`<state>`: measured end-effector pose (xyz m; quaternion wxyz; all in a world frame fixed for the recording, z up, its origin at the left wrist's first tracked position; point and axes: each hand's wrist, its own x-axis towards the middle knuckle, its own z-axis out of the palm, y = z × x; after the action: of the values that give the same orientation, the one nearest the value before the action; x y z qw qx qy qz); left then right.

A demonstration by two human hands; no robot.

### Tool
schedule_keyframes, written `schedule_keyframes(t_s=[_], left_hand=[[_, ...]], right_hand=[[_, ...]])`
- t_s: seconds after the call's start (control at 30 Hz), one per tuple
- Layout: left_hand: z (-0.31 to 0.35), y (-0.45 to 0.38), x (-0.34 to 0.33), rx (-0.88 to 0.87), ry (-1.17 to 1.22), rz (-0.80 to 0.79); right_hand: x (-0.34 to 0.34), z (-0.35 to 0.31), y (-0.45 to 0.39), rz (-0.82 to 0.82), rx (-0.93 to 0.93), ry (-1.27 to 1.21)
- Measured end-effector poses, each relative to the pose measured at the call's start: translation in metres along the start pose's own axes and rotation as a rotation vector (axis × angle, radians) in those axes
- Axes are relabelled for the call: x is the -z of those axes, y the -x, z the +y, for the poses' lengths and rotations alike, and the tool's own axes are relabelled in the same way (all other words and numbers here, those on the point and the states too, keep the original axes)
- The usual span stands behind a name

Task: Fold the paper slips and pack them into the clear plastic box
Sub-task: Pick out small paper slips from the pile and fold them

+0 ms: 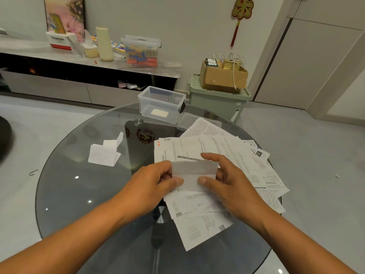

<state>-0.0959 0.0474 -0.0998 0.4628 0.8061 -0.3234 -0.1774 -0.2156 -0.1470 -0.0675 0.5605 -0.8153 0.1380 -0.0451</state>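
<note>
Folded slip (192, 176) pinched betw. both hands over loose slip pile (221, 155): L hand (156, 182) on its left edge, R hand (223, 178) on right, thumbs on front. Clear box (161, 104) open at far edge of glass table (79, 184), lid (189, 119) just beside. Folded slips (104, 153) lying apart, left.

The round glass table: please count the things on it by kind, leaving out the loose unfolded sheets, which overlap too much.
Open clear plastic box, holding one folded slip: 1
Clear plastic lid, flat: 1
Folded white paper slips: 3, being one in the box, one on the glass, one between both hands
Total: 5
</note>
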Motion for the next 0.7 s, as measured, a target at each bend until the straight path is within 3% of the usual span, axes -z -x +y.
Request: schedule_keyframes(t_s=[0.1,0.37,0.47,0.57,0.7], left_hand=[[-0.001,0.000,-0.005,0.040,-0.023,0.035],[0.004,0.002,-0.010,0.039,-0.183,0.148],[0.006,0.005,-0.009,-0.062,-0.369,0.161],[0.004,0.004,-0.007,-0.227,-0.648,0.070],[0.001,0.002,-0.007,-0.260,-0.752,0.018]], right_hand=[[-0.001,0.003,-0.002,0.038,0.006,-0.007],[-0.004,0.010,-0.008,0.192,0.000,0.266],[-0.005,0.014,-0.009,0.225,0.010,0.416],[-0.004,0.019,-0.009,0.261,0.017,0.489],[-0.002,0.018,-0.011,0.236,-0.023,0.453]])
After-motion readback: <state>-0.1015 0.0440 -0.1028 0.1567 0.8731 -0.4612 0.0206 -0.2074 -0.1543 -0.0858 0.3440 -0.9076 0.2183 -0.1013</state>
